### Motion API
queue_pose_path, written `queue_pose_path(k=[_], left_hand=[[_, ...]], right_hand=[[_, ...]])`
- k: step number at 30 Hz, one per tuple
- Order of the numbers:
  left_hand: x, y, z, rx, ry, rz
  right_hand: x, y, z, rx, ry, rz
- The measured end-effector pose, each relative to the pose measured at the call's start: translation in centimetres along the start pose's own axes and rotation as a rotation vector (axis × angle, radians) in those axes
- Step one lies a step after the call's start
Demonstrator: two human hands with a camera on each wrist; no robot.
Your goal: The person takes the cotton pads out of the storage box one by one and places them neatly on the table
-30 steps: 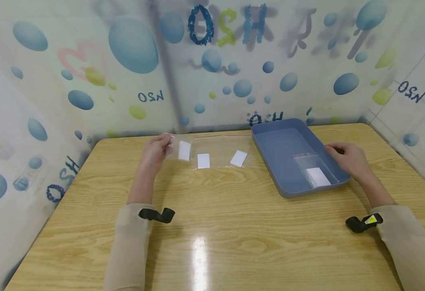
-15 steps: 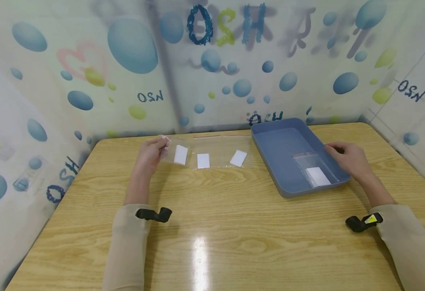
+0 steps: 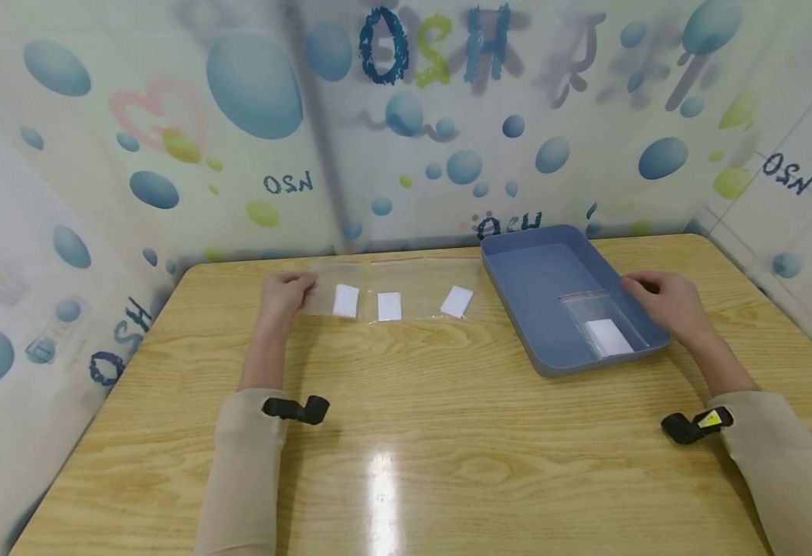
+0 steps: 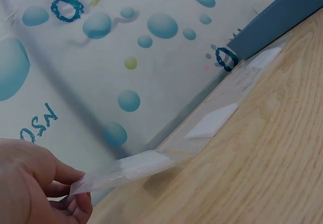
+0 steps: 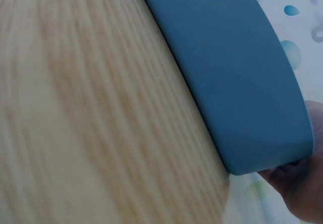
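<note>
My left hand point(image 3: 284, 297) pinches the left edge of a clear plastic bag point(image 4: 108, 176) with a white rectangular piece point(image 3: 346, 300) inside. In the left wrist view the bag's held end is raised above the table. To its right, two more clear bags lie flat in a row, with a white piece point(image 3: 389, 306) in one and another white piece point(image 3: 456, 302) in the other. My right hand point(image 3: 668, 304) grips the right rim of a blue-grey tray point(image 3: 541, 282); its fingers are partly hidden behind the wall in the right wrist view. Inside the tray lies a clear zip bag point(image 3: 579, 313) with a white piece.
The wooden table point(image 3: 433, 432) reaches back to a wall point(image 3: 406, 177) printed with blue bubbles. The tray stands at the back right, its left side close to the row of bags. A black wrist device point(image 3: 297, 409) is on the left sleeve.
My left hand has moved left and slightly down with the bag, which now lies straighter in line beside the other two. My right hand and the tray stay put.
</note>
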State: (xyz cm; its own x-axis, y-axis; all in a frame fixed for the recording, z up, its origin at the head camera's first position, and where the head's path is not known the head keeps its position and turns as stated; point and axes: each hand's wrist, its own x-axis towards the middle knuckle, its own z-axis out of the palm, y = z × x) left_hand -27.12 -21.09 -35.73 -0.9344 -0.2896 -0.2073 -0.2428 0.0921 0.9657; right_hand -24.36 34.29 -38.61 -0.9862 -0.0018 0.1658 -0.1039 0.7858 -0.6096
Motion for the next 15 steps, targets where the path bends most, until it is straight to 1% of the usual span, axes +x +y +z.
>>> queue_pose_path(k=[4, 7, 11, 15], left_hand=[[-0.33, -0.06, -0.25, 0.096, 0.041, 0.017], [-0.48, -0.12, -0.4, 0.154, 0.065, 0.047], [-0.43, -0.32, -0.55, 0.253, 0.093, 0.077], [-0.23, -0.66, -0.57, 0.337, 0.11, 0.087]], right_hand=[[-0.01, -0.04, 0.01, -0.001, -0.001, -0.005], [0.02, -0.01, 0.03, -0.002, 0.003, -0.011], [0.06, 0.16, 0.09, 0.002, 0.007, -0.012], [0.09, 0.27, 0.14, 0.006, 0.005, -0.011]])
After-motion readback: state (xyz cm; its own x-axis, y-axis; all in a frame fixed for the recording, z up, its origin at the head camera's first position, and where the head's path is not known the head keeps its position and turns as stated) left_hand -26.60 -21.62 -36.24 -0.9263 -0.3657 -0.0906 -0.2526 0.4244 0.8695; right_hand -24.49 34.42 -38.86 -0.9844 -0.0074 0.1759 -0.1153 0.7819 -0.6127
